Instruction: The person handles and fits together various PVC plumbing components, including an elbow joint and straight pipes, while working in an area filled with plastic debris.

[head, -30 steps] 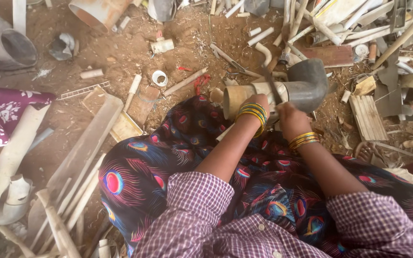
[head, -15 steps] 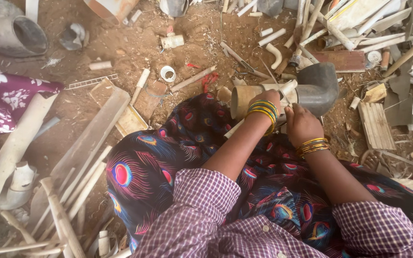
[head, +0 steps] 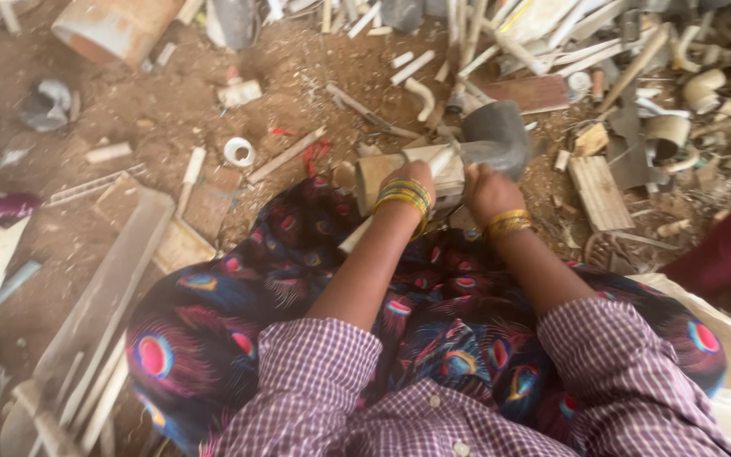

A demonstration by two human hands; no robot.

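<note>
Fingers [head: 420, 173] of the left hand [head: 414, 179] are clamped on a dusty beige plastic pipe stub [head: 391, 167], which lies just past the knees on the dirt floor [head: 162, 118]. The right hand [head: 488, 190] wraps the joint where it meets a grey plastic elbow fitting [head: 497, 135]. The piece looks rigid, light, dusty, perhaps slippery; the straight stub seems the surest hold.
</note>
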